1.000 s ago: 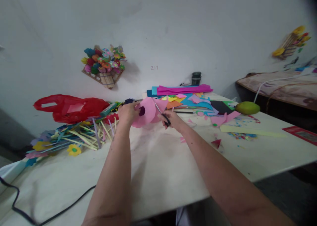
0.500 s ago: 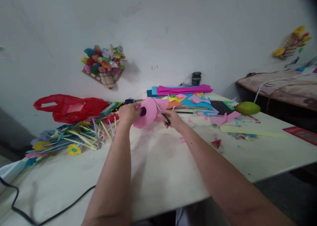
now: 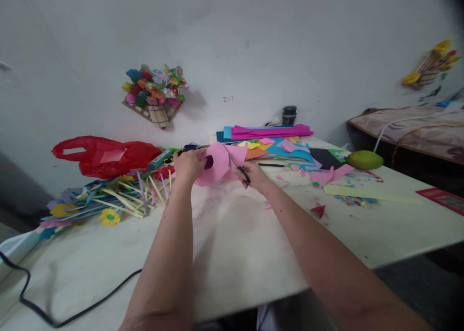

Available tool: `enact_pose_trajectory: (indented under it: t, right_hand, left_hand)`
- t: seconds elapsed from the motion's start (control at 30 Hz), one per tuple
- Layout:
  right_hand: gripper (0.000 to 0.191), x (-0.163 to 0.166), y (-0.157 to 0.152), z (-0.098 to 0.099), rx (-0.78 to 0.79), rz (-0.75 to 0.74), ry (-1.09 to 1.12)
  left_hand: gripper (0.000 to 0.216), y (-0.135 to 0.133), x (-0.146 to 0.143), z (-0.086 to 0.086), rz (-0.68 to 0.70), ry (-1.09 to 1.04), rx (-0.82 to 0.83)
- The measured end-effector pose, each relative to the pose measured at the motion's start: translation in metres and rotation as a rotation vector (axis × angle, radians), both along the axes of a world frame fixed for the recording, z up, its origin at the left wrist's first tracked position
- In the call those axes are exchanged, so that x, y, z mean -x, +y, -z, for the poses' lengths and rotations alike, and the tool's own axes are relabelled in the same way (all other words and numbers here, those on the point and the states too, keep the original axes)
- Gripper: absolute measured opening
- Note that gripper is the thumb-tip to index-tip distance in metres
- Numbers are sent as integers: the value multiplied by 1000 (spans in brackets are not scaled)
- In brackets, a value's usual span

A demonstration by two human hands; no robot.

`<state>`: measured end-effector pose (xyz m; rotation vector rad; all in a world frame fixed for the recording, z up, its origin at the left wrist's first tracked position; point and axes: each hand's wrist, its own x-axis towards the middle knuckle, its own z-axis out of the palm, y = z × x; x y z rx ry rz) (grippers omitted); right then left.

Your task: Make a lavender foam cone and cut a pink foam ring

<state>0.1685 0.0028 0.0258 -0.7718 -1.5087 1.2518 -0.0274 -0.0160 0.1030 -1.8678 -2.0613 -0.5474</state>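
Observation:
My left hand (image 3: 189,165) is closed on the left side of a pink paper sheet (image 3: 219,163), holding it raised over the table. A dark purple patch (image 3: 209,162) shows on the sheet beside my fingers; whether it is a hole or a separate piece I cannot tell. In my right hand (image 3: 254,175) are scissors (image 3: 243,173) with black handles. Their blades point up and to the left, into the pink paper, where a rounded edge lies left of the blades and a pointed flap to the right.
Paper flowers and strips (image 3: 123,200) lie left, by a red plastic bag (image 3: 108,157). Coloured sheets (image 3: 271,132) are stacked at the back. Right are paper scraps (image 3: 331,175), a green mango-like fruit (image 3: 364,160) and a pale yellow strip (image 3: 369,194). A black cable (image 3: 90,308) crosses the front left.
The whole view has shifted slightly. Both hands, the scissors and the pink paper stay almost in the same position.

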Motion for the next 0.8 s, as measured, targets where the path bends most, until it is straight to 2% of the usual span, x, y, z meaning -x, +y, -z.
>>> enact_pose_trajectory:
  t: [0.3,0.53,0.8]
  right_hand:
    - [27,-2,-8,-7,29,-21,-31]
    - [27,-4,-16,-14,36,30,-88]
    - [32,-3,-9,-9,36,47,-40]
  left_hand:
    - [39,0,3,3,18,15,-23]
    - [37,2,2,5,97,39,-18]
    - [38,2,0,3,109,85,7]
